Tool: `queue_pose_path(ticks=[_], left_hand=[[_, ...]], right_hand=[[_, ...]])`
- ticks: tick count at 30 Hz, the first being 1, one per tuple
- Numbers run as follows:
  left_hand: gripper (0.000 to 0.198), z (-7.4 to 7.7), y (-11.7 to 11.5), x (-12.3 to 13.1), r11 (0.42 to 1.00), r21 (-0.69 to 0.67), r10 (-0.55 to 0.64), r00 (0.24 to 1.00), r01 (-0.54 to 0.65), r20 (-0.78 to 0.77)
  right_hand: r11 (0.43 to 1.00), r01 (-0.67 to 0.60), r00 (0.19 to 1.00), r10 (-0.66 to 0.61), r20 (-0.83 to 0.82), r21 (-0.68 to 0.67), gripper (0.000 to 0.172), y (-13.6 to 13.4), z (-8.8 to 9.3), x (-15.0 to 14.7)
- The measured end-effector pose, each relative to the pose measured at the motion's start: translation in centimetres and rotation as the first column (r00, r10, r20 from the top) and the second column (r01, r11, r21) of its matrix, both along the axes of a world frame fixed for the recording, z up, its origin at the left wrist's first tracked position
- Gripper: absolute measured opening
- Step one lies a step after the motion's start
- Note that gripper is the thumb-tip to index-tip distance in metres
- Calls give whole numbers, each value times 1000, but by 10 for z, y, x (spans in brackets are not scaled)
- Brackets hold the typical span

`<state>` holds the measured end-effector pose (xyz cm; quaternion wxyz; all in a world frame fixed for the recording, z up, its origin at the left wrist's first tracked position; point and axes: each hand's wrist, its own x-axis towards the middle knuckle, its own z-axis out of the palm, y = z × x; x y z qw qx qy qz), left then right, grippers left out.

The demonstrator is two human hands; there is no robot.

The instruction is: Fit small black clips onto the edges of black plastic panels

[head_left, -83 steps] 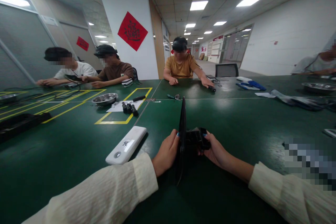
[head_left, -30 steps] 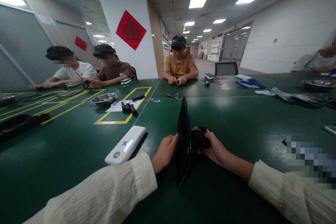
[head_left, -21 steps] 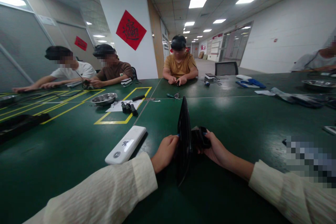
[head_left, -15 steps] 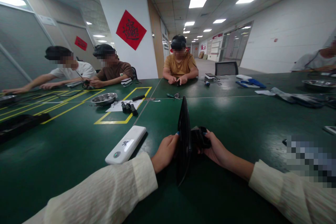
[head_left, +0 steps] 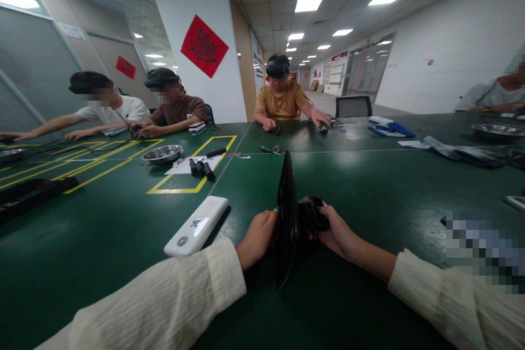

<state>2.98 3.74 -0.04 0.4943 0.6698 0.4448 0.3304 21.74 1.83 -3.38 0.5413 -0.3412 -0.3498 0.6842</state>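
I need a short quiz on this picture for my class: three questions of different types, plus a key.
1. What is in the left grip?
A) a metal bowl
B) a thin black panel
C) a blue cloth
2. True or false: the white device lies on the table, left of the panel.
3. Fill the gap: the right grip holds a ___-coloured, block-shaped object.

Key: 1 B; 2 true; 3 black.

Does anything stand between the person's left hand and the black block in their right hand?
Yes: the upright black panel, gripped by the left hand, stands between them. Nothing visible separates the right hand from the black block.
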Motion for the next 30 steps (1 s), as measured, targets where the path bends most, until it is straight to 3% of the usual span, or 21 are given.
queue_pose_path(ticks=[6,11,17,22,30], left_hand=[[34,1,1,-1,990,141,32,997,-21,-74],[37,0,1,1,997,71,16,998,-12,-59],[34,1,-2,-1,992,122,43,998,-37,-52],[43,-1,-1,0,1000,31,2,1000,-2,-14],[30,0,-1,-2,999,30,27,1000,-27,9]], right_hand=[[1000,19,1000,-19,-5,19,16,0,1,-2],[1000,22,1000,-22,2,4,18,1,1,-2],[1000,26,1000,-26,-4,5,17,2,-1,-1],[1000,6,1000,-6,6,11,17,0,1,-1],[1000,-1,1000,1,0,14,18,1,-2,0]])
